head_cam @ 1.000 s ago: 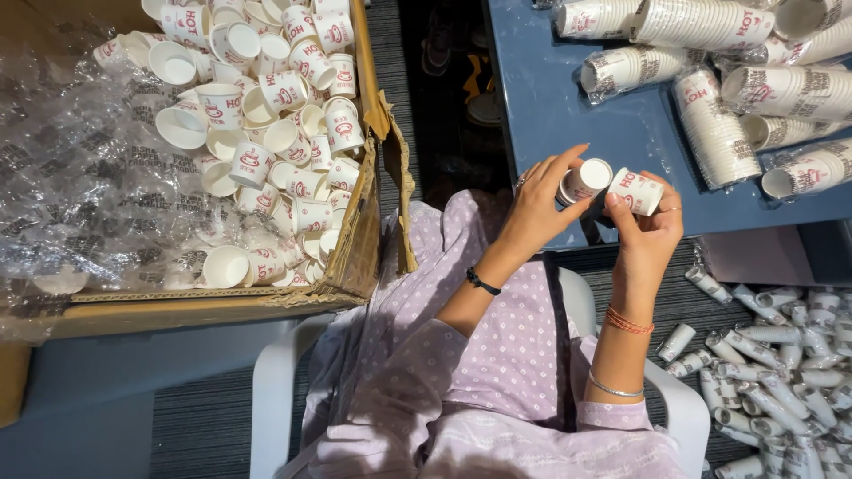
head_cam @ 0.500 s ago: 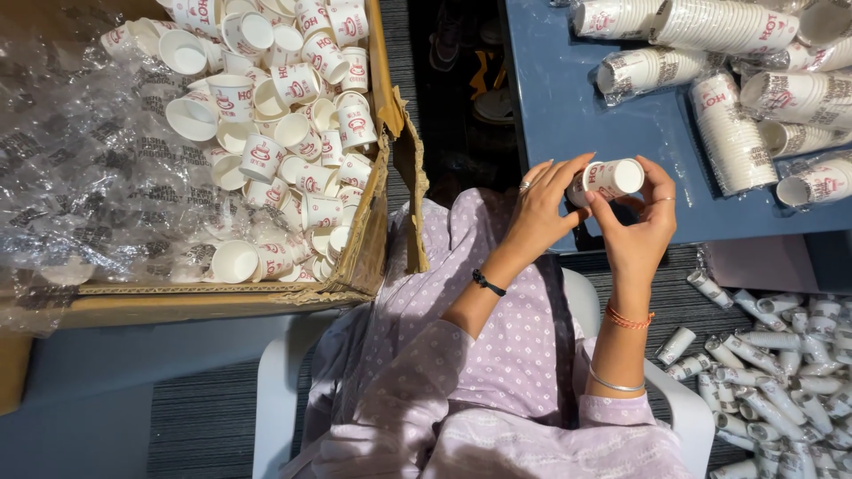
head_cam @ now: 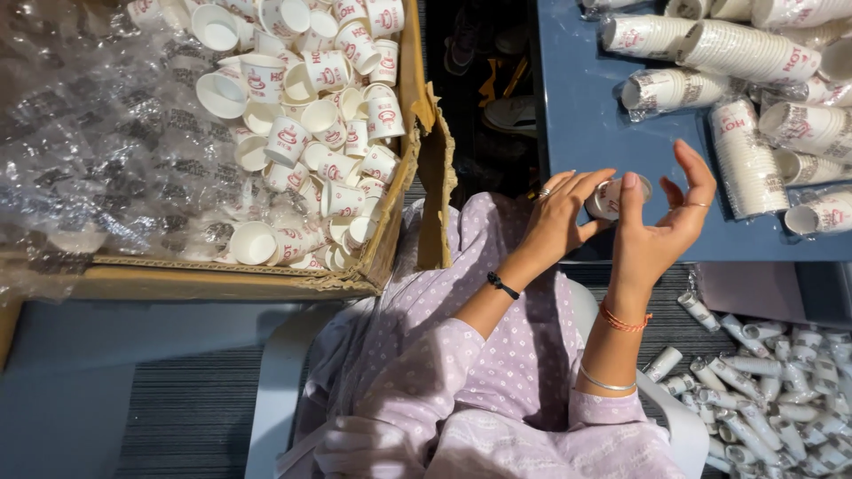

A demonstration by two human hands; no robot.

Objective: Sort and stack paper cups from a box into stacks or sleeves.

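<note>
A seated person in a pale lilac dotted garment holds one small paper cup (head_cam: 611,197) between both hands, seen from above. The cup is white with red print, lying on its side, its round rim showing toward the right hand. Most of its body is hidden by fingers.

The left hand (head_cam: 561,217) grips the cup from the left, fingers together and curled round its side, thumb beneath. The right hand (head_cam: 658,222) touches it from the right: the thumb presses against the rim while the other fingers are spread apart and lifted, clear of the cup.

Just beyond the fingertips lies a blue table (head_cam: 586,115), whose near edge runs just under the hands. Bare blue surface lies directly past the cup. Farther beyond the right fingers, sleeves of stacked cups (head_cam: 744,160) lie on their sides, wrapped in clear film.

Well to the left of the left hand stands a cardboard box (head_cam: 404,213) of loose cups (head_cam: 315,115), its torn flap nearest the left wrist, with crinkled plastic film (head_cam: 98,151) across its far half. Below the right wrist, on the floor, small white rolled tubes (head_cam: 763,399) lie scattered.
</note>
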